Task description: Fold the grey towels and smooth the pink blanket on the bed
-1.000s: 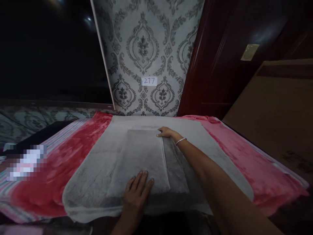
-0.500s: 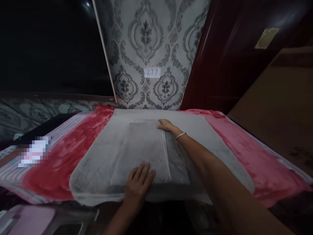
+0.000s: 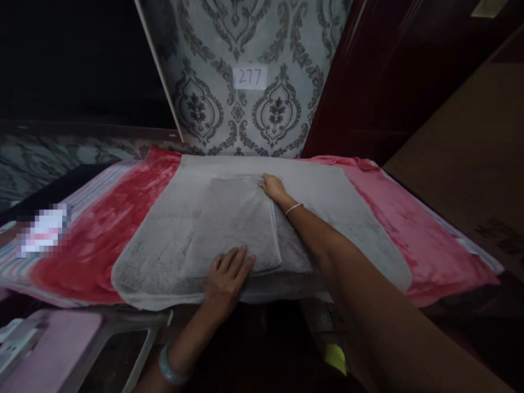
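Observation:
A grey plush towel [image 3: 237, 218], folded into layers, lies on a wide pale grey mat [image 3: 147, 240]. My left hand [image 3: 229, 273] rests on the towel's near edge, palm down, with its fingers stretched out and slightly apart. At the towel's far right corner is my right hand [image 3: 274, 188], its thumb and fingers bent around the edge of the cloth. A lower layer of the towel sticks out to the right, partly behind my right forearm.
Red and pink fabric [image 3: 94, 245] covers the surface on both sides of the mat. A dark screen [image 3: 82, 65] stands at the back left; a brown cardboard box [image 3: 470, 147] is at the right. A paper marked 277 [image 3: 249, 77] hangs on the patterned wall. Below left is a pink item [image 3: 61, 349].
The view has tilted downward, so the surface and both hands sit higher in the picture. Both hands keep about the same places on the towel.

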Action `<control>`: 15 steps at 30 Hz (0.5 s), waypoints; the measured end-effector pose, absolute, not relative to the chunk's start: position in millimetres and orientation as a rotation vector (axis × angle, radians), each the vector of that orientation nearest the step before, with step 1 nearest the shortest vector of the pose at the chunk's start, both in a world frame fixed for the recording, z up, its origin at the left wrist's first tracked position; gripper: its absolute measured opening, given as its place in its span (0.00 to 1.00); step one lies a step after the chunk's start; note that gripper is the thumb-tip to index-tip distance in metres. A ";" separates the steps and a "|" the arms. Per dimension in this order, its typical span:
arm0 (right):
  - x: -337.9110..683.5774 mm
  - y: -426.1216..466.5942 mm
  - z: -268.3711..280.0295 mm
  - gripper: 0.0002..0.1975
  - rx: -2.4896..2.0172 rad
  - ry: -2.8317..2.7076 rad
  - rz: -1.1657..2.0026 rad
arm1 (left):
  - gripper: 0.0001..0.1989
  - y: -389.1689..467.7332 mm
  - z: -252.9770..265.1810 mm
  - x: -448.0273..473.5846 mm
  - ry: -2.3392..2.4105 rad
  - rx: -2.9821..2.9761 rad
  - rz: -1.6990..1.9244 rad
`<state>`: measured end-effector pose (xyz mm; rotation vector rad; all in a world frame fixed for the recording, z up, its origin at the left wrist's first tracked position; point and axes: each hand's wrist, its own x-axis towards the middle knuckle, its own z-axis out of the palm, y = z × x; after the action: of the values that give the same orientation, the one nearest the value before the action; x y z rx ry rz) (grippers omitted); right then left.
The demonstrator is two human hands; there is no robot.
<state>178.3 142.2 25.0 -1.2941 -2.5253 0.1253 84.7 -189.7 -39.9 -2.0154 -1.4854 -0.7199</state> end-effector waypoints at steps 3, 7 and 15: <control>178.6 147.1 18.0 0.15 -1.283 -2.534 0.126 | 0.19 -189.2 -36.5 84.2 -1.458 -2.049 -0.717; 178.5 153.0 15.5 0.17 -1.280 -2.531 0.122 | 0.18 -188.2 -30.6 86.1 -1.501 -2.064 -0.643; 202.9 155.2 22.9 0.26 -1.452 -2.447 0.262 | 0.22 -183.2 -8.2 90.9 -1.535 -2.122 -0.468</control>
<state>202.9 155.2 22.9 -1.4515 -2.4472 0.2624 90.9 -183.2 -8.2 -2.1216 -1.5353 -0.4680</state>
